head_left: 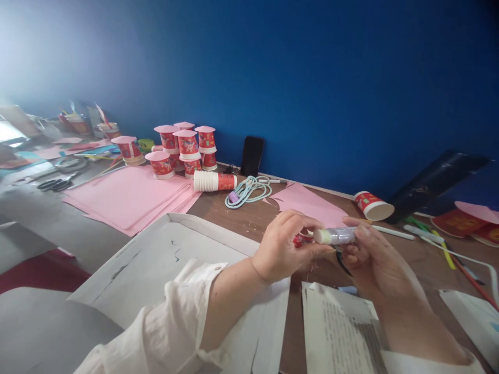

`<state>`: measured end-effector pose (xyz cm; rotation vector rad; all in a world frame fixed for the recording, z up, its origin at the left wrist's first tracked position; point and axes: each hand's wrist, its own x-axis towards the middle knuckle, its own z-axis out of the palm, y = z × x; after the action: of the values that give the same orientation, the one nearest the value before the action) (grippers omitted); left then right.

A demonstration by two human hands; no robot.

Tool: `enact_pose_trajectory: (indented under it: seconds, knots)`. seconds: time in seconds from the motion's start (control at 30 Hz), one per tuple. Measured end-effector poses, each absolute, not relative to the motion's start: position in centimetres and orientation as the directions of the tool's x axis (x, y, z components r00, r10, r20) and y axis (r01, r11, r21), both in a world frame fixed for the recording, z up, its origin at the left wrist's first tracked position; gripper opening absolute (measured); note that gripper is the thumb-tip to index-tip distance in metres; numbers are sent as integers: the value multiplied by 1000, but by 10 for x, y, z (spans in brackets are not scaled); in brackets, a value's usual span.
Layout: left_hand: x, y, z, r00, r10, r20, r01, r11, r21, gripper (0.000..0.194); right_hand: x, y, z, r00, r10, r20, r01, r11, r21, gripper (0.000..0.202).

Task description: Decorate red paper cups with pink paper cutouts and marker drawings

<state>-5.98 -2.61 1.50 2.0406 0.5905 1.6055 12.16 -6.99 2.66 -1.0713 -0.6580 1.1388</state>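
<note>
Left hand (278,244) is pinching a small red object (302,239), partly hidden by the fingers; right hand (378,259) is gripping a clear tube (338,236), its pale yellow-green end pointing toward the left fingertips. Whether those are touching it, cannot tell. Both are being held above the brown tabletop (245,221). Clock centred on the hands: a cut pink sheet (307,203) is lying toward 11; a coiled pale-blue cable (249,191) is resting at 10, with a dark phone (252,156) leaning on the blue wall (312,104) just behind it. Farther out at 10, red cups with pink discs (187,145) are standing in stacks, a nested row of cups (214,181) lying on its side in front. Pink sheets (132,197) are spreading between 9 and 10, scissors (58,183) lying beyond. A white tray (218,249), dark-marked, is sitting between 8 and 9, a printed paper (339,332) at 6. One red cup (372,206) is lying tipped at 2, a black cylinder (436,182) slanting just beyond; a yellow strip (448,255) is resting at 3.
</note>
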Motion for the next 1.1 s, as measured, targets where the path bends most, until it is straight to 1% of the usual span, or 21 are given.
enact_pose_trajectory:
  seconds: [0.13,0.2,0.43,0.57,0.63,0.8,0.9,0.97,1.1]
  knots:
    - [-60,-27,14,243,695,677,61,-708,704,50,121,-70,27,360,929,-85,-387,66,-920,45]
    - [-60,-28,14,249,723,645,48,-674,737,54,121,-71,27,371,925,-81,-386,75,-919,44]
    - [-58,-30,13,204,797,568,-7,-579,815,42,122,-71,27,388,918,-83,-366,71,-928,41]
    - [-59,-29,13,207,787,582,-30,-589,807,40,123,-72,27,365,927,-82,-352,56,-934,40]
    - [-59,-27,14,208,766,609,-18,-619,785,38,123,-71,27,354,933,-69,-338,59,-939,39]
    - [-61,-24,16,223,645,731,30,-754,656,27,124,-71,27,380,925,-22,-295,99,-950,38]
    - [-62,-23,16,230,606,761,60,-790,610,24,124,-70,26,385,923,-9,-275,105,-956,36]
    - [-62,-23,16,222,605,764,94,-794,601,26,124,-70,26,383,924,-3,-273,110,-956,36]
    - [-62,-24,17,189,656,730,159,-754,637,28,122,-70,26,383,924,-5,-272,107,-956,38]
